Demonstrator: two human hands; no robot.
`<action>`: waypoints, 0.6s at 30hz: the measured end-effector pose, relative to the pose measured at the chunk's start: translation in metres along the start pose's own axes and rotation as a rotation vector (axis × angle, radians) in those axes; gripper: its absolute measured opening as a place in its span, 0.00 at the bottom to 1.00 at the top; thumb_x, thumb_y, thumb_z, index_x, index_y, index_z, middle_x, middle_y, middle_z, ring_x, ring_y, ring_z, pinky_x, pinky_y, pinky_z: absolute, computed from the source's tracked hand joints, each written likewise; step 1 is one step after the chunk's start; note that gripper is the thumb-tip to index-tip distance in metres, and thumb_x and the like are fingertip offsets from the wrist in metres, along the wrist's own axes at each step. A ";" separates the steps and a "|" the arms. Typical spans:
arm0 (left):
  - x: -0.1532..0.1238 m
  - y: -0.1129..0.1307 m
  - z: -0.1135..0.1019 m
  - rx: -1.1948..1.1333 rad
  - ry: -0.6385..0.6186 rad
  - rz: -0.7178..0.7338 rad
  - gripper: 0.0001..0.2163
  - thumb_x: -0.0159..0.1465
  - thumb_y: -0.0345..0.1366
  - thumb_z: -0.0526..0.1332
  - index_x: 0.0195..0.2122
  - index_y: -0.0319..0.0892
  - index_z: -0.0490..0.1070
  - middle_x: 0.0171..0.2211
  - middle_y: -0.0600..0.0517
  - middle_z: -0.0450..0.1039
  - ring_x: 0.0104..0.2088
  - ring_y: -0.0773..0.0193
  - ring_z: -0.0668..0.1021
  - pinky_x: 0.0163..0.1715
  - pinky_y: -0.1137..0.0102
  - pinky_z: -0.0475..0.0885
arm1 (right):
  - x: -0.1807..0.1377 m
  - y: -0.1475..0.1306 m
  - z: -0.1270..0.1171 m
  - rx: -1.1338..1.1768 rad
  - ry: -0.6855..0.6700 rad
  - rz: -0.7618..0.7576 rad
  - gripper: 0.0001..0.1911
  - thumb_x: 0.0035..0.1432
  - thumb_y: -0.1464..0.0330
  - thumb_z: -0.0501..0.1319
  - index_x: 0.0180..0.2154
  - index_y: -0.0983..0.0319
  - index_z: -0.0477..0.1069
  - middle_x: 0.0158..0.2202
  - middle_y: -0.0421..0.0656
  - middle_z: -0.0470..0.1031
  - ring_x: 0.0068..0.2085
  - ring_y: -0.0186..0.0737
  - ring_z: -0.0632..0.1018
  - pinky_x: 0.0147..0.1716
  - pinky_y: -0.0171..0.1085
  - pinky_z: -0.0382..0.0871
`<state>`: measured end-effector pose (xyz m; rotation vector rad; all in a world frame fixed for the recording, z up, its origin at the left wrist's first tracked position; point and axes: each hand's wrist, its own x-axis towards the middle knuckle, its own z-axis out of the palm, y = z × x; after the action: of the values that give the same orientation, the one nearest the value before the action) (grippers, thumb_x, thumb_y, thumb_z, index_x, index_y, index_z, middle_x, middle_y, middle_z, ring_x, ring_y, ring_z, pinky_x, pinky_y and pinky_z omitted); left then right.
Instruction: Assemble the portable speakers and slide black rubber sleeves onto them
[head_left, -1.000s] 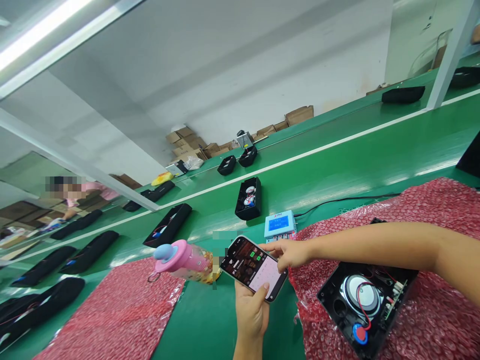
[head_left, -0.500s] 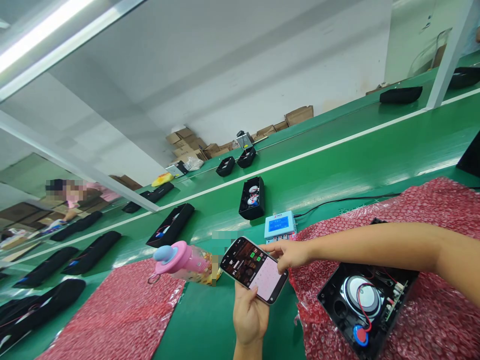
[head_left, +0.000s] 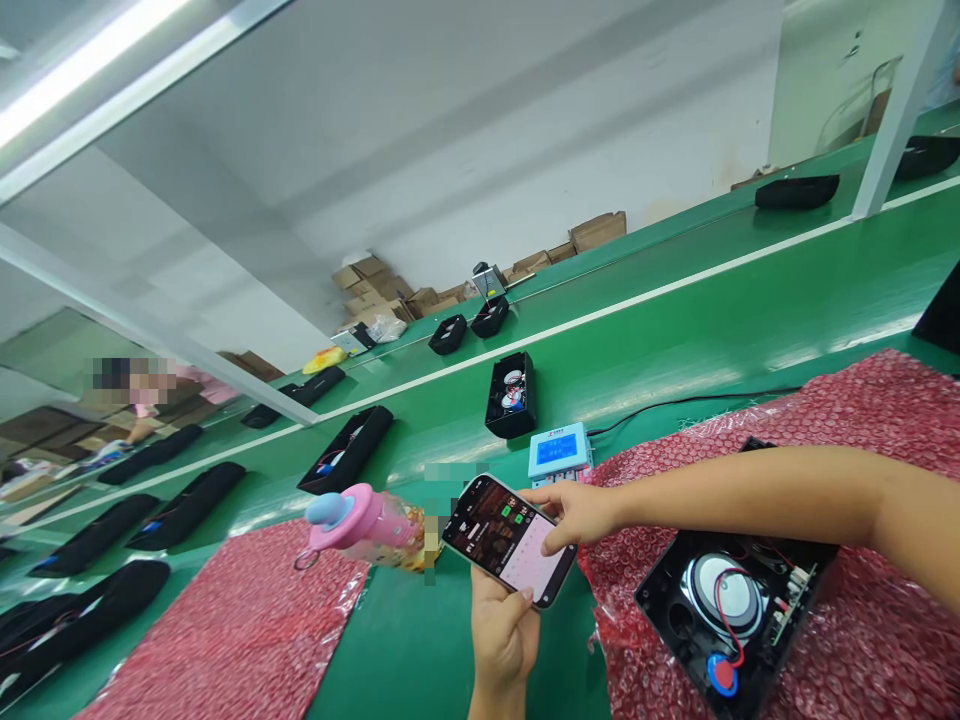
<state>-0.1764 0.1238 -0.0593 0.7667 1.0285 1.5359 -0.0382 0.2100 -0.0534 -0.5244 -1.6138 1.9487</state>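
Observation:
A smartphone [head_left: 514, 545] is tilted between my two hands, its screen lit with a dark upper part and a pale keyboard below. My left hand [head_left: 504, 640] grips it from underneath, thumb over the lower screen. From the right, my right hand [head_left: 581, 515] holds the far edge with its fingers behind, its thumb on the keyboard. Below my right forearm lies an open black speaker housing [head_left: 667, 610], showing a round speaker, red and black wires and a circuit board. A light-blue tester [head_left: 559, 450] with a lit display stands just beyond my right hand.
A pink-lidded bottle [head_left: 375, 525] stands left of the phone. Red bubble wrap [head_left: 247, 620] covers the bench at left, with more bubble wrap [head_left: 885, 480] under the housing. Black housings [head_left: 511, 395] sit along the green line. A person [head_left: 142, 395] is at far left.
My right thumb has shifted left across the keyboard, and my left thumb has moved right over the lower screen. Housings on the nearer belt have slid slightly right; those farther back, slightly left.

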 end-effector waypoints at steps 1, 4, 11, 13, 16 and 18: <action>0.000 0.000 -0.001 -0.012 -0.016 0.002 0.34 0.39 0.32 0.70 0.50 0.50 0.65 0.47 0.46 0.73 0.45 0.47 0.76 0.44 0.53 0.71 | 0.000 0.000 0.000 -0.001 0.004 -0.003 0.43 0.35 0.78 0.63 0.57 0.59 0.60 0.33 0.36 0.70 0.32 0.32 0.69 0.33 0.32 0.65; -0.001 0.000 -0.002 -0.056 -0.038 0.001 0.32 0.42 0.33 0.68 0.51 0.50 0.65 0.48 0.46 0.72 0.48 0.47 0.74 0.45 0.54 0.71 | 0.000 0.001 0.000 0.001 -0.001 0.003 0.44 0.35 0.79 0.62 0.58 0.59 0.60 0.32 0.36 0.70 0.32 0.32 0.70 0.32 0.32 0.65; 0.002 0.002 0.000 -0.055 0.037 -0.006 0.29 0.48 0.37 0.65 0.54 0.51 0.64 0.48 0.46 0.72 0.48 0.48 0.74 0.46 0.55 0.71 | 0.000 -0.001 -0.003 0.029 -0.044 0.024 0.45 0.33 0.81 0.59 0.57 0.56 0.60 0.32 0.35 0.70 0.31 0.32 0.69 0.30 0.31 0.64; 0.002 0.002 0.001 -0.053 0.043 -0.004 0.30 0.47 0.36 0.65 0.53 0.51 0.64 0.48 0.46 0.72 0.48 0.48 0.74 0.45 0.55 0.71 | 0.000 -0.002 -0.004 0.040 -0.053 0.020 0.44 0.32 0.81 0.58 0.57 0.56 0.61 0.32 0.35 0.70 0.31 0.32 0.69 0.30 0.30 0.64; 0.001 0.004 0.000 -0.070 0.017 0.002 0.30 0.44 0.36 0.66 0.52 0.50 0.66 0.48 0.46 0.72 0.49 0.47 0.73 0.45 0.55 0.72 | -0.001 -0.002 -0.005 0.055 -0.068 0.018 0.43 0.32 0.81 0.56 0.56 0.57 0.63 0.31 0.35 0.69 0.31 0.32 0.69 0.29 0.29 0.62; 0.000 0.004 -0.001 -0.071 0.012 0.002 0.31 0.42 0.35 0.67 0.51 0.49 0.67 0.47 0.46 0.73 0.47 0.46 0.74 0.44 0.54 0.72 | -0.001 -0.003 -0.005 0.066 -0.079 0.022 0.43 0.32 0.81 0.55 0.55 0.57 0.63 0.30 0.35 0.69 0.31 0.32 0.69 0.28 0.29 0.62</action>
<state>-0.1789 0.1231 -0.0560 0.7102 0.9766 1.5719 -0.0338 0.2138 -0.0518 -0.4461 -1.5921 2.0549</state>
